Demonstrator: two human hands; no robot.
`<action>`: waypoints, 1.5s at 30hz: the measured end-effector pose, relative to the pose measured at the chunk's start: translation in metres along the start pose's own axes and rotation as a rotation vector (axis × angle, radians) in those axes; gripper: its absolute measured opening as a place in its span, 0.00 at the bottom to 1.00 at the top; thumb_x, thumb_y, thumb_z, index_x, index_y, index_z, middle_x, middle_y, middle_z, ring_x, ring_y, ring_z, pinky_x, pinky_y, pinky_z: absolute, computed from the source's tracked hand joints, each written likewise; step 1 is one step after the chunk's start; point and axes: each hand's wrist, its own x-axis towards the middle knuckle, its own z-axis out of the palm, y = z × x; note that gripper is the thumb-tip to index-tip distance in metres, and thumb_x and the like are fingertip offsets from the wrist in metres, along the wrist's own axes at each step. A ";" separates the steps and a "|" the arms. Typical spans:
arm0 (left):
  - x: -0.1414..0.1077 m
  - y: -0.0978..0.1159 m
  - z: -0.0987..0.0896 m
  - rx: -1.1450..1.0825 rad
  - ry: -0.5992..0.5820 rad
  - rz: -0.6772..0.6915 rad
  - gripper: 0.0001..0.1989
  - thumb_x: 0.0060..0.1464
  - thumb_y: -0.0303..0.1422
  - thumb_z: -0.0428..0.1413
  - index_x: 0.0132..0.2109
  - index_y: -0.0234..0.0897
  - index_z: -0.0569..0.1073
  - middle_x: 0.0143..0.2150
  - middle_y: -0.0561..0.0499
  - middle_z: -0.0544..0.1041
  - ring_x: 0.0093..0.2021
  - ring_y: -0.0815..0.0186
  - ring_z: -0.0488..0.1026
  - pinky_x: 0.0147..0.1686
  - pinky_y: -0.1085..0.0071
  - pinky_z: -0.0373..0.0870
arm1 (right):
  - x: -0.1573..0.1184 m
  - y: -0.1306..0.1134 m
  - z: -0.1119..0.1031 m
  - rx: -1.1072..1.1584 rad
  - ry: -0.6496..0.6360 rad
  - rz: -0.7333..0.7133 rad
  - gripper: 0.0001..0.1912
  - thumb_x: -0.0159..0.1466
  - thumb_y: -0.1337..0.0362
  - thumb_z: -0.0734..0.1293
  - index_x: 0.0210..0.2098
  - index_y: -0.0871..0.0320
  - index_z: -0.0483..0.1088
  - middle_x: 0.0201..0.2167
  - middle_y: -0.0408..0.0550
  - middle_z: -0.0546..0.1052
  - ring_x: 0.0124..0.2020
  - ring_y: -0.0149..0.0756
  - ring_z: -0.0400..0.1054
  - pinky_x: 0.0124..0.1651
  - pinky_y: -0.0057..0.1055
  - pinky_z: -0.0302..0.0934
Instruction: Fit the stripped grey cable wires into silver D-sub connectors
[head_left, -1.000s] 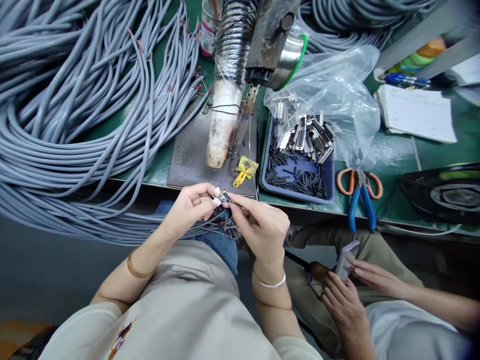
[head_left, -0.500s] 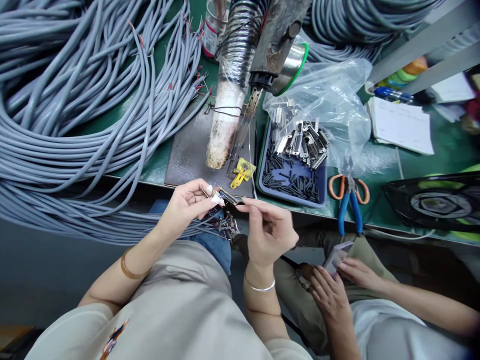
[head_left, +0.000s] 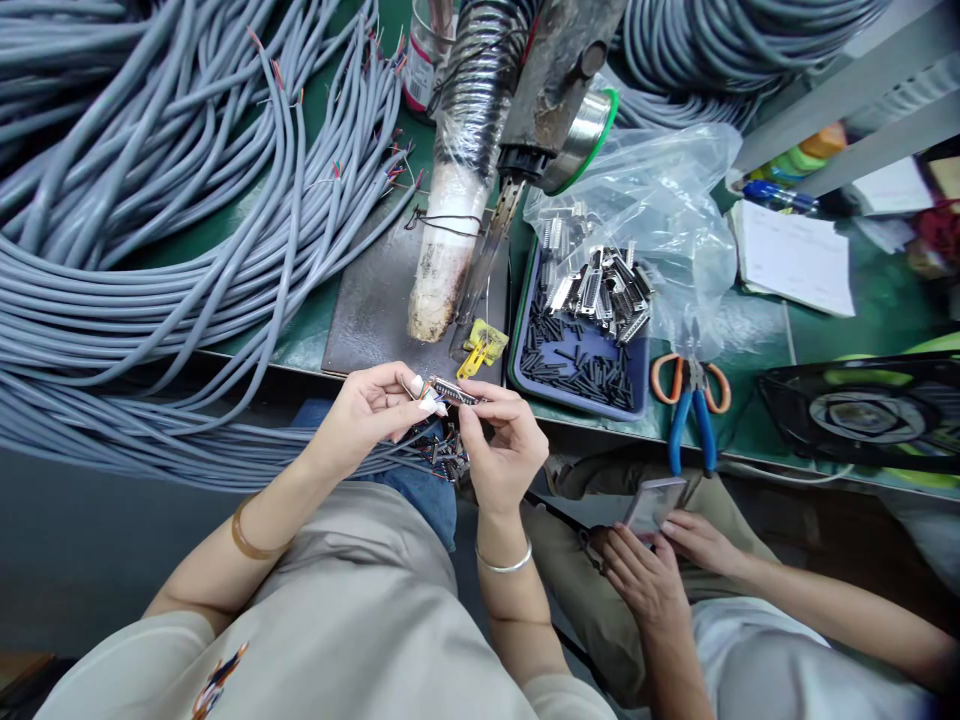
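A metal-edged multi-pin connector with fine coloured wires is held between my two hands, just in front of the bench edge. My left hand, white coverings on its thumb and fingertip, pinches the wired left end. My right hand closes thumb and fingers on the connector's right end. Below them, a bundle of grey cables ends in several wired connectors over my lap. Just beyond my fingers stand the soldering iron, pointing downward, and a yellow clip-like piece on a dark plate.
A blue tray contains connectors and short black tubes. Pliers lie right of it, near a black fan. Grey cables cover the left side. At right, a co-worker's hands hold a phone.
My right hand has moved left and closed on the connector's right end; its fingers were more extended before. My left hand keeps its pinch. The co-worker's phone has tilted.
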 end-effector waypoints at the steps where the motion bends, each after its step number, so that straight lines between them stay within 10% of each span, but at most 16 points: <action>1: 0.000 0.000 0.002 0.026 0.006 0.001 0.14 0.47 0.36 0.71 0.30 0.33 0.74 0.27 0.52 0.77 0.18 0.78 0.61 0.18 0.80 0.58 | 0.000 0.001 0.001 0.001 0.026 -0.019 0.04 0.66 0.69 0.71 0.35 0.56 0.73 0.40 0.50 0.85 0.43 0.38 0.82 0.48 0.37 0.77; 12: 0.009 -0.001 0.020 0.249 0.249 0.237 0.09 0.49 0.31 0.65 0.29 0.35 0.72 0.28 0.54 0.74 0.27 0.74 0.66 0.27 0.78 0.65 | 0.013 0.001 0.007 -0.158 0.013 -0.186 0.06 0.66 0.71 0.70 0.36 0.53 0.71 0.46 0.51 0.85 0.45 0.38 0.81 0.45 0.37 0.78; 45: 0.017 0.007 0.017 0.239 0.218 0.202 0.08 0.47 0.29 0.65 0.28 0.35 0.72 0.30 0.53 0.77 0.27 0.74 0.69 0.28 0.79 0.67 | 0.028 -0.006 0.005 -0.176 0.005 -0.274 0.08 0.64 0.73 0.71 0.36 0.53 0.71 0.46 0.49 0.85 0.44 0.38 0.82 0.45 0.36 0.79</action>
